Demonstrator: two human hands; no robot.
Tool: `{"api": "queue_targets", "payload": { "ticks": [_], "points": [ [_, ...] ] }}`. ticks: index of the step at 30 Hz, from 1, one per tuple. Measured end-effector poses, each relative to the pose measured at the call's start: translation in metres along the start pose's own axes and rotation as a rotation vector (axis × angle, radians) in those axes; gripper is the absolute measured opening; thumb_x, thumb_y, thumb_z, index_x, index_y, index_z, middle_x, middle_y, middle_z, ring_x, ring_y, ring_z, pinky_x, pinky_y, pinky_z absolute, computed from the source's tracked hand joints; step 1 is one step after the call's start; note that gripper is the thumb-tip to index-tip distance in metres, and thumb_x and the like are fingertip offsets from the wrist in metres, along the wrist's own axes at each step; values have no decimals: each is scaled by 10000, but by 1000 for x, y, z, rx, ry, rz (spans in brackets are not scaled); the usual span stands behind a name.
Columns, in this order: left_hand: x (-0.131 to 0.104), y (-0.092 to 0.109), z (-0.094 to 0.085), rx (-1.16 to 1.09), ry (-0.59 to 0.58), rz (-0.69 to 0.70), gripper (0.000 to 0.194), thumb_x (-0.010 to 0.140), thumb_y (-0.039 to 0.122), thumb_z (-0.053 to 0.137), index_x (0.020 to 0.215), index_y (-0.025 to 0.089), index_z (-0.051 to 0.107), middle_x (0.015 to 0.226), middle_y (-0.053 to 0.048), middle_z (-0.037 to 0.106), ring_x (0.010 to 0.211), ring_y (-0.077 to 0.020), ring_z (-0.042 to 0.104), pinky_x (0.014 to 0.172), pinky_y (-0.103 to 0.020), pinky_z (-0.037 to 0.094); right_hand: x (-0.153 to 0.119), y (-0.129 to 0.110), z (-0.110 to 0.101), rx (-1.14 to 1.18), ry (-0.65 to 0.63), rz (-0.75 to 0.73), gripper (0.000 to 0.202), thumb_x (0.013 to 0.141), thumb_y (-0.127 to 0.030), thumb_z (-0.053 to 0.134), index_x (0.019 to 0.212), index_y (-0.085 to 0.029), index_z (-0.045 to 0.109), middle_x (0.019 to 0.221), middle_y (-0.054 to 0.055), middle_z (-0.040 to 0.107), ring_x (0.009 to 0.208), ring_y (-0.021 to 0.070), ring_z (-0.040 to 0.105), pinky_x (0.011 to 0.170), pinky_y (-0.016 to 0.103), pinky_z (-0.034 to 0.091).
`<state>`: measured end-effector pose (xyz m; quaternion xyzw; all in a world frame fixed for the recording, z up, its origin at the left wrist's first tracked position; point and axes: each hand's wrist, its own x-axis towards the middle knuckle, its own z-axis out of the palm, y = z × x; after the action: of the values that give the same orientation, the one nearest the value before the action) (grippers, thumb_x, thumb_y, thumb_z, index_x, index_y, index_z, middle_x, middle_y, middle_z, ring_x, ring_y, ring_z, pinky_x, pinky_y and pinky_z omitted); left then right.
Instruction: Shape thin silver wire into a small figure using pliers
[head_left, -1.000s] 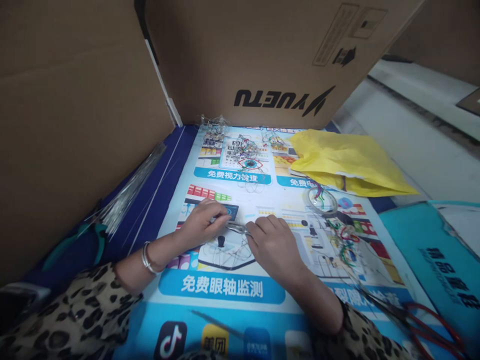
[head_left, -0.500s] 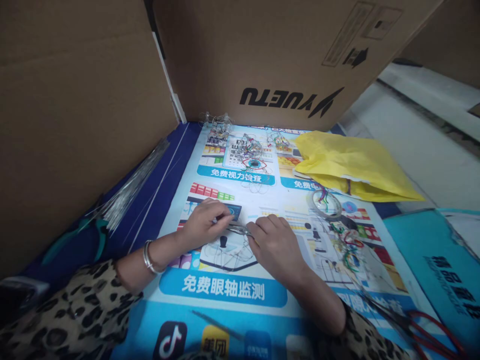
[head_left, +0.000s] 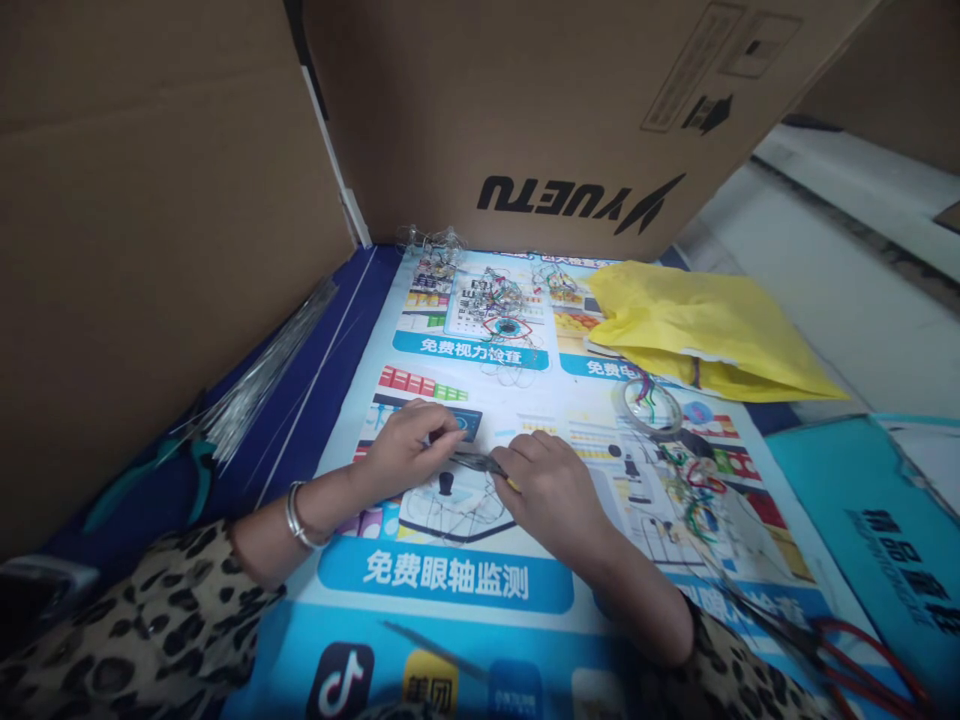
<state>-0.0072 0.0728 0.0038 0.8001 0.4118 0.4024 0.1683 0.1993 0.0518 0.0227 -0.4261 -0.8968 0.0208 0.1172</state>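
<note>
My left hand, with a silver bangle at the wrist, is closed in a pinch above the printed sheet. Its fingertips meet on what looks like a thin wire, mostly hidden. My right hand is wrapped around small pliers; their grey metal jaws point left towards my left fingertips, and a bit of yellow shows under the fingers. Loops of thin wire lie on the sheet just below both hands.
Straight wires and teal-handled pliers lie at left. Tangled wire pieces are at the back. At right are a yellow bag, a tape roll, coloured wires and red-handled scissors. Cardboard stands behind.
My right hand has turned slightly around the pliers, and a yellow bit now shows beneath its fingers. My left hand stays nearly in place.
</note>
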Motion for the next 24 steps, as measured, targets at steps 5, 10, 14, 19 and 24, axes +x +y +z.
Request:
{"api": "queue_targets", "payload": {
  "ticks": [5,10,14,19,24],
  "points": [
    [-1,0,0,-5,-12,-18,136,837,167,537,702,161,523,621,19,558,601,-98,503,583,-221,386,0,0,1,25,-18,13,121,842,-245,526,831,-186,631,772,30,593,785,174,494,733,297,334],
    [-2,0,0,13,-17,-19,144,843,184,527,701,162,524,621,16,561,595,-99,503,577,-219,391,1,1,2,69,-24,16,132,837,-244,531,861,-181,644,784,42,599,797,178,502,748,300,349],
    [-2,-1,0,14,-7,8,135,847,185,524,715,163,530,631,9,562,606,-104,501,587,-227,396,0,2,0,58,-24,19,125,835,-245,530,847,-184,638,784,42,593,806,189,497,749,310,347],
    [-2,-1,-2,-18,38,65,124,846,174,528,722,162,530,619,4,552,609,-111,491,597,-244,401,-1,2,-4,33,16,5,121,835,-233,525,847,-183,634,788,43,588,797,191,489,731,309,336],
    [-2,-2,-3,-94,61,104,68,837,156,544,769,157,549,646,-9,564,616,-113,505,594,-249,411,-2,-2,-8,-72,89,-1,112,823,-216,537,870,-185,634,777,42,585,773,194,472,700,319,312]
  ]
}}
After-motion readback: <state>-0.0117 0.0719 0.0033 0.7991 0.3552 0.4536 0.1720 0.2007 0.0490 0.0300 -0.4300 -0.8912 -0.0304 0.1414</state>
